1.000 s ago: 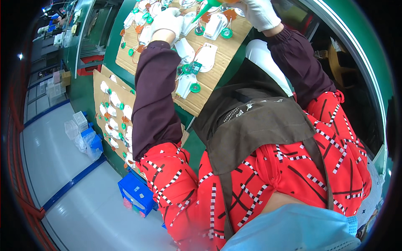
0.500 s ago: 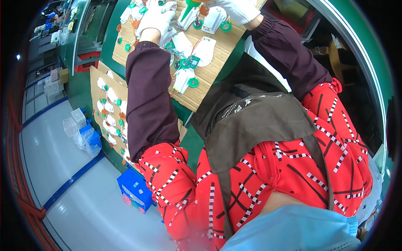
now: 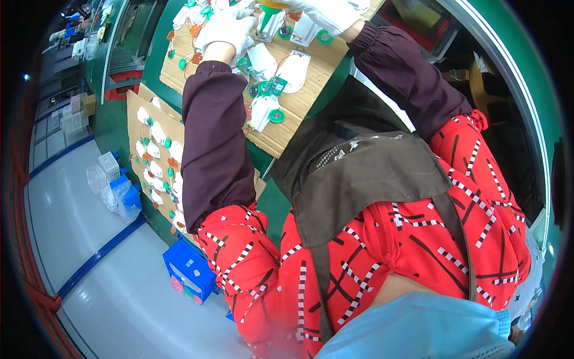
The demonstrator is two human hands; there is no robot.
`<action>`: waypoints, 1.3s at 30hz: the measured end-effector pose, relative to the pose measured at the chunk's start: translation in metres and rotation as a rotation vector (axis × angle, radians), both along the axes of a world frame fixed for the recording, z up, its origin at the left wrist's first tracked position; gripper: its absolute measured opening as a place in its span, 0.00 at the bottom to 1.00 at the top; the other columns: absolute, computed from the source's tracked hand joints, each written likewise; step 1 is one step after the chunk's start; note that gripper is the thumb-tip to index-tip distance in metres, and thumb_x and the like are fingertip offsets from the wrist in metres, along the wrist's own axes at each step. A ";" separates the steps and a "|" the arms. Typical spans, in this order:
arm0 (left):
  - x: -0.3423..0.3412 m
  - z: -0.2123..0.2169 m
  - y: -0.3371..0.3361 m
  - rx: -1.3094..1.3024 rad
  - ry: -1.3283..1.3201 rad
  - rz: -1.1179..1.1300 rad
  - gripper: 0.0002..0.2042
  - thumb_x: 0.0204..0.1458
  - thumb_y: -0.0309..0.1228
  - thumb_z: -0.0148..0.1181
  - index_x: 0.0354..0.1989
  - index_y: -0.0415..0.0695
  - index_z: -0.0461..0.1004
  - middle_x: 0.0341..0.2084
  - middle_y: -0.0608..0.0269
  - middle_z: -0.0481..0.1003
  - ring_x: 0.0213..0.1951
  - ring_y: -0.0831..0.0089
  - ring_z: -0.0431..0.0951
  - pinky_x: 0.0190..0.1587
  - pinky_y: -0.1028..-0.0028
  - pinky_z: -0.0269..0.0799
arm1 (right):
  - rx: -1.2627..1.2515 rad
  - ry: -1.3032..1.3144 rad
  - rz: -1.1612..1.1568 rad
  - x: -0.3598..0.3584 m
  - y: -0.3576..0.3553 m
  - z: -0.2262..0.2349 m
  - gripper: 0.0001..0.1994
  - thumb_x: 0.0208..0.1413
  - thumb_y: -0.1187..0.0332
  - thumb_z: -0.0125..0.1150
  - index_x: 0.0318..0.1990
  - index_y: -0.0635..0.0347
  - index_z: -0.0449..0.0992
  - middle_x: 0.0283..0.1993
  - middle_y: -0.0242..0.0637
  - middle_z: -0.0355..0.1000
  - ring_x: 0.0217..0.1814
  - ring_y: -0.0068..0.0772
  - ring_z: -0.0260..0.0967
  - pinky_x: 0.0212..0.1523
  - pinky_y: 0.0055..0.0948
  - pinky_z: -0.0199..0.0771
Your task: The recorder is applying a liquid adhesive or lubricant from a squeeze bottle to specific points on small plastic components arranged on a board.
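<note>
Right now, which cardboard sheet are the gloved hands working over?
The upper cardboard sheet, on the green bench. Both the left hand and right hand are over it. The lower cardboard sheet sits apart, untouched, to the left.

Small white pouch-like parts [image 3: 294, 67] with green rings and orange leads lie flat in rows on a cardboard sheet [image 3: 311, 102] on the bench. One small green circuit board [image 3: 276, 85] sits among them near the sheet's near edge.
</note>
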State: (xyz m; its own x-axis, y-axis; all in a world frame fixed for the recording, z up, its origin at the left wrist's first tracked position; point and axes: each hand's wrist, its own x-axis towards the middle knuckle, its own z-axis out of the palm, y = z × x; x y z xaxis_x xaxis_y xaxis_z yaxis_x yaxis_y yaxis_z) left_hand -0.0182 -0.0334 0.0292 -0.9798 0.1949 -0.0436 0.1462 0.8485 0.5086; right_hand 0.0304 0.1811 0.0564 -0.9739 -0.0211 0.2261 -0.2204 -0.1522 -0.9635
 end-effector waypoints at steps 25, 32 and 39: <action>0.031 0.027 0.001 -0.337 -0.003 -0.029 0.10 0.42 0.39 0.58 0.31 0.54 0.81 0.32 0.58 0.79 0.37 0.60 0.78 0.43 0.65 0.72 | -0.205 0.051 0.025 -0.006 -0.014 -0.012 0.26 0.43 0.75 0.68 0.53 0.64 0.67 0.44 0.37 0.73 0.45 0.27 0.71 0.45 0.27 0.74; 0.031 0.030 0.002 -0.336 0.001 -0.023 0.13 0.42 0.40 0.61 0.34 0.49 0.81 0.33 0.58 0.79 0.37 0.63 0.79 0.43 0.68 0.72 | -0.131 0.045 0.013 -0.006 -0.012 -0.012 0.27 0.42 0.75 0.69 0.53 0.65 0.67 0.46 0.37 0.73 0.46 0.28 0.71 0.46 0.28 0.74; 0.035 0.029 0.000 -0.288 0.031 -0.002 0.11 0.40 0.39 0.61 0.32 0.52 0.82 0.32 0.57 0.79 0.37 0.60 0.78 0.43 0.66 0.72 | -0.204 0.011 0.044 -0.005 -0.012 -0.011 0.25 0.42 0.74 0.69 0.51 0.65 0.69 0.43 0.37 0.74 0.44 0.27 0.72 0.44 0.27 0.74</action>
State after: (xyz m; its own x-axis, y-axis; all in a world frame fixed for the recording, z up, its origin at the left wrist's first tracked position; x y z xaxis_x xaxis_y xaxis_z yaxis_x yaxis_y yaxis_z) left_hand 0.0166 -0.0333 0.0583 -0.9813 0.1804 -0.0675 0.1593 0.9570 0.2424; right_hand 0.0255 0.1691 0.0449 -0.9705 -0.0165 0.2407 -0.2195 -0.3538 -0.9092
